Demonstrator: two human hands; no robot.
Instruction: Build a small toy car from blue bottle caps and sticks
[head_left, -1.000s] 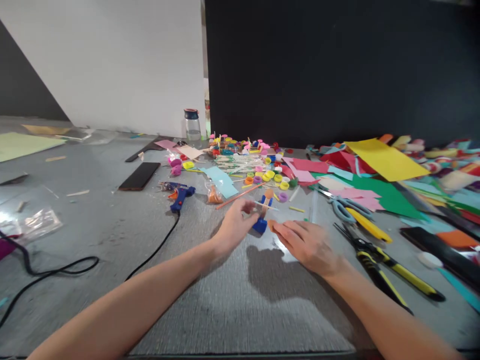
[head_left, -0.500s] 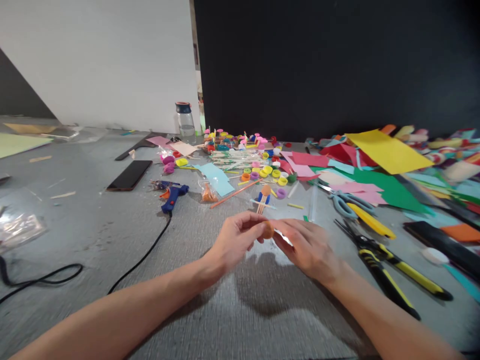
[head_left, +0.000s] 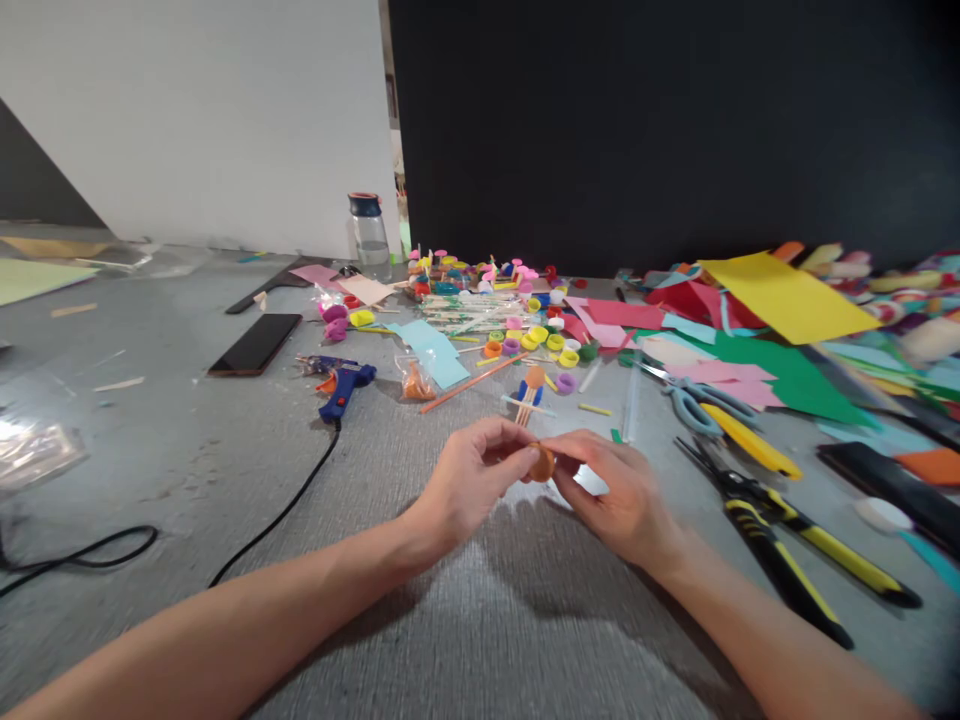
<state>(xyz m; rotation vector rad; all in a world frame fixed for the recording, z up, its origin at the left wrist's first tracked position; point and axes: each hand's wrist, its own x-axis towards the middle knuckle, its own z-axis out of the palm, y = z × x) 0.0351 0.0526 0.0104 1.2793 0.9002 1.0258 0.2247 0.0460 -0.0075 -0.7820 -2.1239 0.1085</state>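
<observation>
An orange-brown round piece [head_left: 543, 463], which looks like modelling clay, is held above the table between the thumb and fingers of my left hand [head_left: 480, 475]. My right hand [head_left: 619, 490] closes on the same piece from the other side, index fingertip at its top edge and thumb by its right edge. Part of the piece is hidden behind my fingers. Just beyond lies a small figure of sticks [head_left: 527, 408] with an orange round top and blue parts; a pale stick crosses it.
Left of my hands lie a blue glue gun [head_left: 341, 388] with its black cable and a phone [head_left: 255, 345]. On the right are scissors [head_left: 697, 408], a yellow-handled tool [head_left: 750, 440] and pliers [head_left: 787, 540]. Coloured papers [head_left: 787, 298], small rings and a water bottle [head_left: 370, 240] stand farther back.
The round piece has turned or shifted slightly right and shows more of its face. My right fingers have moved a little, with the index now across its top edge. The view has shifted slightly.
</observation>
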